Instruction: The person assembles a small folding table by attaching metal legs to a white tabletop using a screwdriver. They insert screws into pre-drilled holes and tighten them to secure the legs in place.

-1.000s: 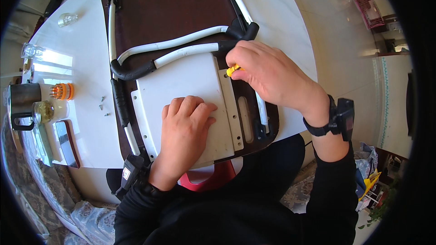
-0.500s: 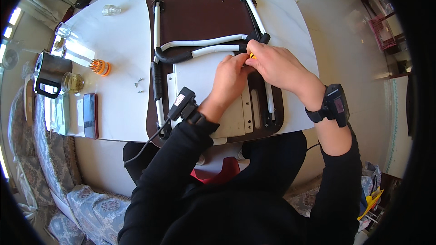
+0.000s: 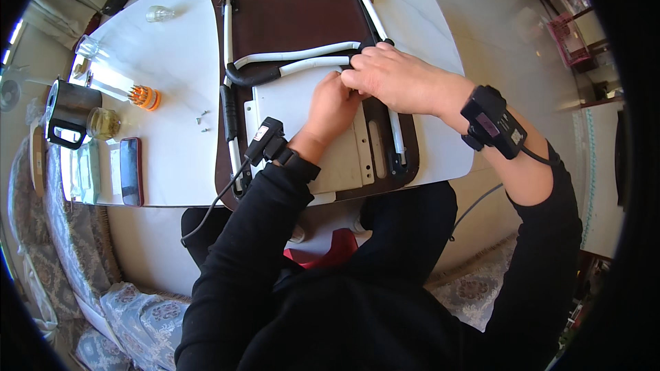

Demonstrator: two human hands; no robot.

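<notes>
A dark brown folding lap table (image 3: 295, 20) lies underside up, with its white tube legs (image 3: 313, 64) folded across it. My right hand (image 3: 405, 81) is closed at the right end of the tubes, near a black joint. Its fingers hide what they grip; a yellow-and-black handle like a screwdriver's showed there half a second ago. Just below, my left hand (image 3: 327, 108) is closed, its fingertips against the right hand's; what they pinch is hidden. Beneath my left hand lies a pale panel (image 3: 330, 165) with small holes along its right edge.
On the white table (image 3: 172, 62) to the left lie several small screws (image 3: 202, 121). Beyond them stand an orange bit holder (image 3: 145, 97), a jar (image 3: 104, 124), a steel kettle (image 3: 79, 106) and a phone (image 3: 130, 172). A clear glass (image 3: 160, 14) lies farther back.
My right wrist has turned and its elbow swung outward; its fingers now cover the yellow-and-black handle. The whole view has shifted slightly. My left hand stays beside the right one.
</notes>
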